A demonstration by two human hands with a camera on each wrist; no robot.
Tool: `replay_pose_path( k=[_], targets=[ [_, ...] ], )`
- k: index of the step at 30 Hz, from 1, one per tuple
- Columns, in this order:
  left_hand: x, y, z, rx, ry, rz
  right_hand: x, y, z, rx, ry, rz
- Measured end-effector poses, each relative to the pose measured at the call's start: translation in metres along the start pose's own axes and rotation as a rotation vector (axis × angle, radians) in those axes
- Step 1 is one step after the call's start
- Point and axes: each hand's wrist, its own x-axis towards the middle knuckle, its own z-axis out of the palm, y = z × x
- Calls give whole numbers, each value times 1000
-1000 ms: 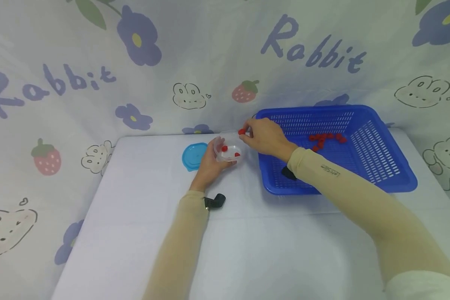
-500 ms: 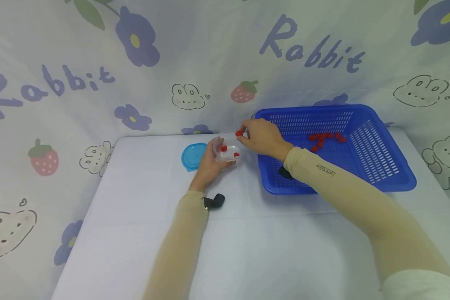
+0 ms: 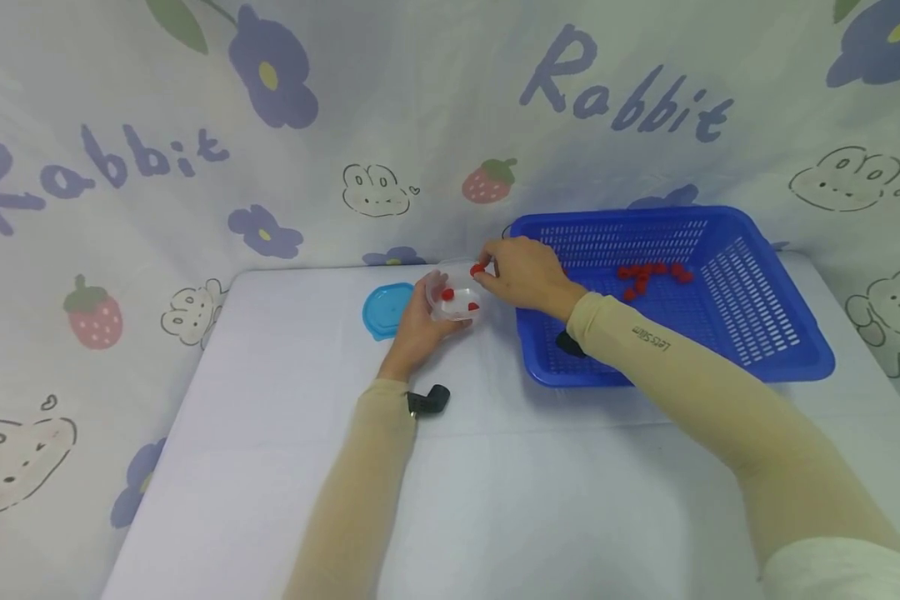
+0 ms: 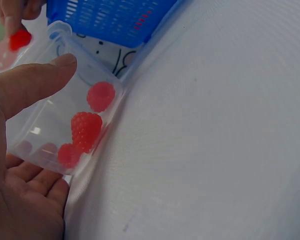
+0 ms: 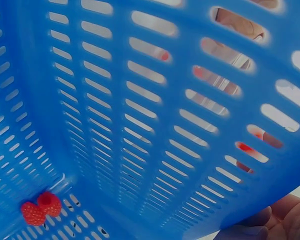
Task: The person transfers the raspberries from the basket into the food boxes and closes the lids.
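My left hand (image 3: 418, 327) holds a clear plastic container (image 3: 456, 314), its thumb and fingers on opposite sides. Red raspberries (image 4: 86, 131) lie inside it, seen through the wall in the left wrist view; some red shapes there may be reflections. Between thumb and fingertips, my right hand (image 3: 527, 273) pinches another raspberry (image 3: 477, 270) at the container's far right rim. A blue slotted basket (image 3: 750, 377) stands beneath the right forearm, with several raspberries (image 3: 644, 275) in it. In the right wrist view, the basket wall hides most of the right hand (image 5: 277, 222).
A light-blue lid (image 3: 387, 312) lies flat on the white-covered table (image 3: 270, 392), left of the container and partly behind the left hand. Behind the table hangs a printed curtain (image 3: 427, 108). The basket's near left corner rises close beside the right wrist.
My right hand has shifted slightly left and down, bringing the pinched raspberry from right of the container to its rim. The left hand and container stay almost in place.
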Motion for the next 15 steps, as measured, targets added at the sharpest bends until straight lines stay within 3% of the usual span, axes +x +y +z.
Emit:
replay_pose_path(
  k=[15],
  targets=[
    [-2,-2,2,-8,16,20,-7,3,-4,76,14,-37]
  ],
)
